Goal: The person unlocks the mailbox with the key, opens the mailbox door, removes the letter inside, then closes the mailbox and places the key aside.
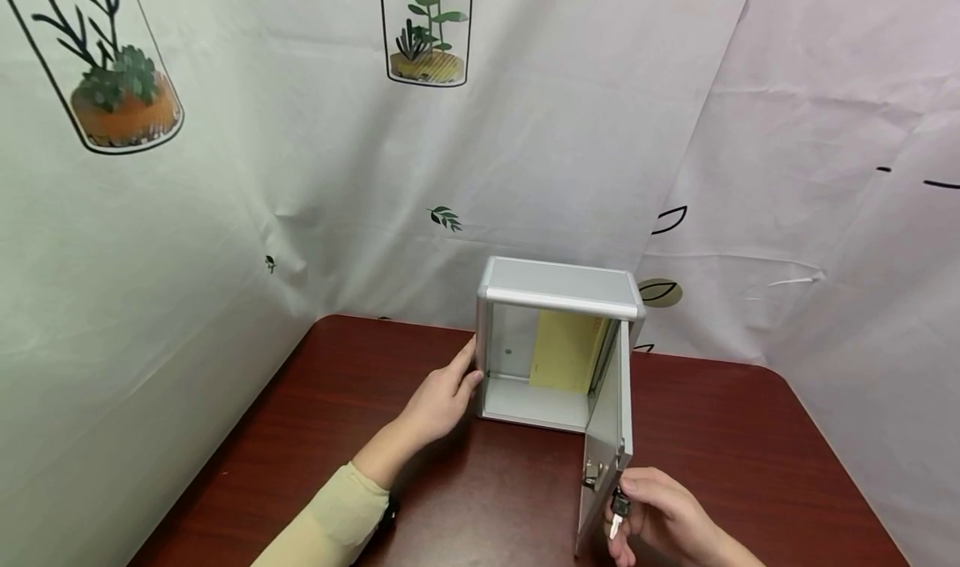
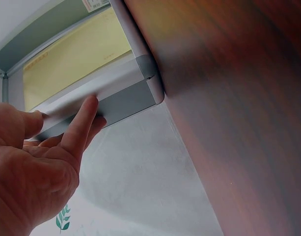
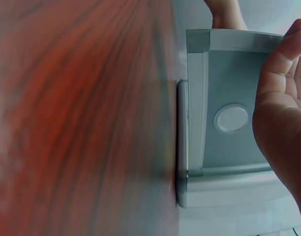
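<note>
A silver metal box [image 1: 558,288] stands with its door [image 1: 611,408] swung out toward the front right. My left hand [image 1: 438,400] rests against the box's left side, fingers extended along it and the thumb at the front edge. In the left wrist view, that hand [image 2: 47,162] touches the side panel. At the door's free edge, my right hand [image 1: 660,509] pinches at a black-headed key [image 1: 620,504] on the outer face; its metal blade points down. A lock [image 1: 592,474] shows on the door's inner face. The right wrist view shows the hand [image 3: 287,98] with fingers bent, their tips partly cut off.
Inside the box, a yellow paper sheet or envelope [image 1: 566,350] leans against the back. The box stands toward the back of a dark red wooden table [image 1: 405,342]. White cloth walls [image 1: 337,133] with printed plants close in the back and sides.
</note>
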The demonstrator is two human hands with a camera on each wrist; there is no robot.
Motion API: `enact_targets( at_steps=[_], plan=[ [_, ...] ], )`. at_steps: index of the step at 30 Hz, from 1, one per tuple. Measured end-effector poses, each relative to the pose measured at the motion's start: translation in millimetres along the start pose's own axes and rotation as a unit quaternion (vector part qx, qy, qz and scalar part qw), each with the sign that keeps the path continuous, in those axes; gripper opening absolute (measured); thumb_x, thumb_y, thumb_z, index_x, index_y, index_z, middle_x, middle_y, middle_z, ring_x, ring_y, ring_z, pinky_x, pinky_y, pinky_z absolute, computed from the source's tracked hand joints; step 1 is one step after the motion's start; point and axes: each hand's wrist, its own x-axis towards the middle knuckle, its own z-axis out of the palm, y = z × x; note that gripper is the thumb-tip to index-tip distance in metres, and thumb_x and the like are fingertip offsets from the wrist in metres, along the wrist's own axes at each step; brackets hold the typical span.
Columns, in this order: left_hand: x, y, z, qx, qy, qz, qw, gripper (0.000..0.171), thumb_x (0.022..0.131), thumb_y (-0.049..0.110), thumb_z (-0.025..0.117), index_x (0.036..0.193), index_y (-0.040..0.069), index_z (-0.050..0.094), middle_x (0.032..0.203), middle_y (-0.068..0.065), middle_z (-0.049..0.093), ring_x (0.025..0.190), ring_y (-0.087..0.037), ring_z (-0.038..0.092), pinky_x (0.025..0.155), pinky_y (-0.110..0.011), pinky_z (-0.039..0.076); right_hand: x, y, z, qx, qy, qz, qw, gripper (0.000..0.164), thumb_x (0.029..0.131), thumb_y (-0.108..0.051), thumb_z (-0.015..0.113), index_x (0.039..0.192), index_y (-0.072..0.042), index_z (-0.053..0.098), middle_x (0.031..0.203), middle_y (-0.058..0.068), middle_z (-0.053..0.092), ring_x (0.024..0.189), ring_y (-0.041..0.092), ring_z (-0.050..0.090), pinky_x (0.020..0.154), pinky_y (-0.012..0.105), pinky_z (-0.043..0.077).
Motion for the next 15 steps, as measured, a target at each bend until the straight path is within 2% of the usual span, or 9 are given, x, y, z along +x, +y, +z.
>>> enact_targets(
  at_steps=[7,15],
  plan=[
    [-0.3,0.3,0.0,-0.006,-0.004,-0.008,0.9999,0.062,0.109,0.026,0.053,0.164,0.024,0.026,0.09,-0.001,0.071,0.078,-0.006,0.062,0.081,-0.038,0.053,-3.9,-6.3,-3.5,0.008,-0.018,-0.005,1.0,0.042,0.099,0.009,0.004,0.096,0.029,0.04,0.073,0.045,0.045,0.051,0.053,0.04,0.041,0.061,0.034],
    [-0.1,-0.6,-0.2,-0.001,-0.007,-0.007,1.0,0.062,0.109,0.026,0.052,0.165,0.023,0.024,0.089,-0.003,0.072,0.078,-0.007,0.063,0.081,-0.039,0.053,-6.6,-10.8,-7.1,0.015,-0.041,-0.013,0.999,0.043,0.1,0.008,0.008,0.097,0.031,0.044,0.068,0.045,0.041,0.048,0.051,0.04,0.038,0.058,0.033]
  ],
)
